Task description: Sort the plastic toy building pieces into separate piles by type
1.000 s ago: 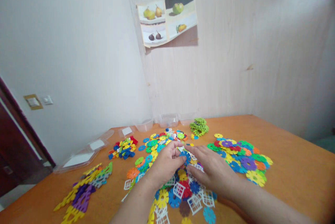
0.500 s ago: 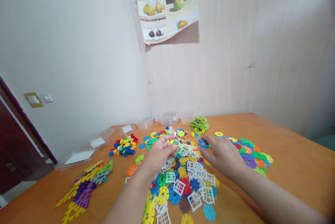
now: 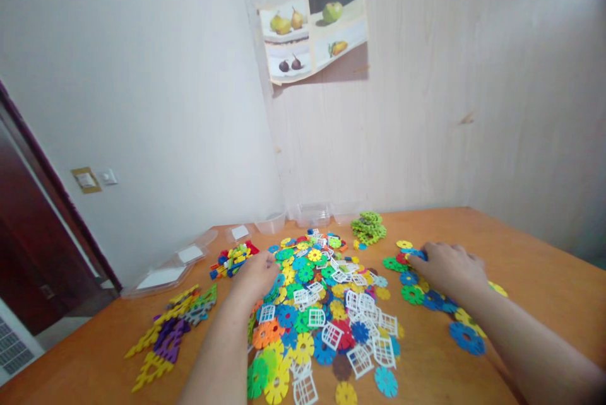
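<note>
— Central heap of coloured plastic snowflake discs and white lattice squares (image 3: 326, 304)?
— Mid-table. Left hand (image 3: 258, 274) at its 10 o'clock edge, fingers curled down; grip unclear.
— Right hand (image 3: 449, 266)?
— Three o'clock, flat, fingers spread over the separate disc pile (image 3: 426, 294). No legible writing.

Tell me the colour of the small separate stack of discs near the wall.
Green: the stack is all light green, seen best in the head view.
</note>
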The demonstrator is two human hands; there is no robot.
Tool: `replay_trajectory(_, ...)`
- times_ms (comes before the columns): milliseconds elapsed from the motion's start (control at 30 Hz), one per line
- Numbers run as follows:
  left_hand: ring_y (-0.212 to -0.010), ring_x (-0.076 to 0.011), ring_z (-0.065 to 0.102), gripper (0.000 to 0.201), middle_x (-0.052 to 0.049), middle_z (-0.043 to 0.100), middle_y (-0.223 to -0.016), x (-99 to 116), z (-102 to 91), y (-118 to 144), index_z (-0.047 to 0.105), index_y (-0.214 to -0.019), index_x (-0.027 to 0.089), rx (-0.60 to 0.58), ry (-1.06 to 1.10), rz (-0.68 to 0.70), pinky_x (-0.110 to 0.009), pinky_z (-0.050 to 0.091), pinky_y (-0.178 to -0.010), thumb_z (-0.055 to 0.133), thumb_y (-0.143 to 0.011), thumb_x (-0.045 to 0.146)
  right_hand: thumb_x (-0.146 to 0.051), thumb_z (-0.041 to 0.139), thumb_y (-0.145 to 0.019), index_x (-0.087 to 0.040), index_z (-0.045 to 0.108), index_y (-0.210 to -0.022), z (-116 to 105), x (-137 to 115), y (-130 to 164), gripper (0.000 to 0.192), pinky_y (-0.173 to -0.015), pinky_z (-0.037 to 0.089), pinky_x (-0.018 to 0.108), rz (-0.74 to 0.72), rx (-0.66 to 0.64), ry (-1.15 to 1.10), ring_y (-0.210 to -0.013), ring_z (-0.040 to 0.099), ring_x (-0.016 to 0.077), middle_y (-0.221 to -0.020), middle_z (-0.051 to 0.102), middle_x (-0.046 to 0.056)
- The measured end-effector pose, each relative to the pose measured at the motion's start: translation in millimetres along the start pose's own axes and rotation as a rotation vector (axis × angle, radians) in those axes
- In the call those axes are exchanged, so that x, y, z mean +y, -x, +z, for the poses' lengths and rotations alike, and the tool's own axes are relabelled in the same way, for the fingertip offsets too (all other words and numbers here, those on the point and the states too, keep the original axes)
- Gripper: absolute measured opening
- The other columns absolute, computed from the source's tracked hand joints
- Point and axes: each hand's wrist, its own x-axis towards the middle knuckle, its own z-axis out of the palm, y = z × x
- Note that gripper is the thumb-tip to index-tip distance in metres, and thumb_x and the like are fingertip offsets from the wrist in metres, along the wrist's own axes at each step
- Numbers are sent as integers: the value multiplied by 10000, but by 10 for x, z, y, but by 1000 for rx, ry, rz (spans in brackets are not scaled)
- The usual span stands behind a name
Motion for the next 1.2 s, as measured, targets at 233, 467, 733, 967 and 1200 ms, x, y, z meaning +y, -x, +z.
replay_trajectory(233, -542, -195, 543, 212, -4, 569, -503, -36, -83, 36, 562, -519, 225, -53, -218, -88, -275, 333, -585, 675, -643, 354, -574, 426, -834, -182, 662, -1161, 29, -50, 18, 562, -883, 396, 547, -31, 105, -15, -1096, 568, 407, -1181, 663, 192)
replay_trajectory(467, -558, -201, 536, 90, 6, 550, -512, -34, -8, 78, 560, -557, 228, -65, -221, -62, -276, 302, -571, 632, -607, 212, -468, 425, -882, -168, 654, -1170, -12, -334, 215, 475, -892, 407, 442, -228, 121, -64, -1103, 573, 341, -1139, 675, 168)
replay_trajectory(733, -610, -162, 529, 56, 13, 584, -634, 31, 171, 45, 594, -669, 206, -90, -176, 125, -247, 261, -555, 590, -648, 155, -395, 443, -917, -167, 668, -1136, 12, -627, 510, 389, -930, 399, 393, -494, 142, -185, -1095, 559, 286, -1125, 668, 137)
replay_trajectory(967, -597, -138, 491, 78, 22, 546, -615, 156, 297, 31, 564, -669, 190, -97, -142, 214, -241, 242, -551, 515, -699, 138, -385, 469, -919, -180, 666, -1143, 32, -731, 615, 363, -942, 409, 392, -593, 119, -253, -1088, 556, 273, -1141, 654, 133)
replay_trajectory(1200, -580, -115, 422, 168, 40, 466, -601, 492, 223, 213, 567, -673, 169, -238, 250, 199, -223, 288, -557, 539, -769, 304, -345, 502, -901, -201, 648, -1163, 97, -814, 674, 333, -941, 421, 394, -656, 119, -379, -1082, 558, 266, -1152, 650, 113)
